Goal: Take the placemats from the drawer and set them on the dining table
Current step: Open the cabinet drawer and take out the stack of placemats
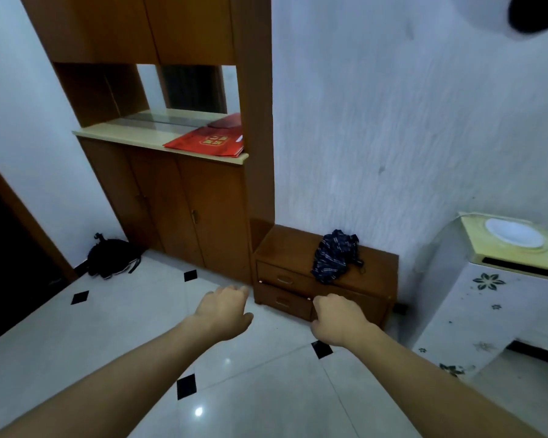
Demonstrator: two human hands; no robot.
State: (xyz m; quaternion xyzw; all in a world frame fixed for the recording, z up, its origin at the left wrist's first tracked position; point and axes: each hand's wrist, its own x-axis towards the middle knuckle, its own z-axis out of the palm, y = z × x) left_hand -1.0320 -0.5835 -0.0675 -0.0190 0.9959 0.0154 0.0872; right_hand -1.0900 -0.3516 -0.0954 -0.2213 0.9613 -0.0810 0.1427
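Left hand (223, 311), right hand (336, 317) mid-frame, grips curled, empty. I'd reach the lower drawer (272, 295) of the low brown wooden chest (291, 245) and pull its handle squarely.

At lower centre, the left hand (225, 311) is hanging with curled fingers above the tiled floor (108, 327). The right hand (337, 317), also curled, is overlapping the lower drawer (282, 302) of the low chest (293, 248); contact unclear.
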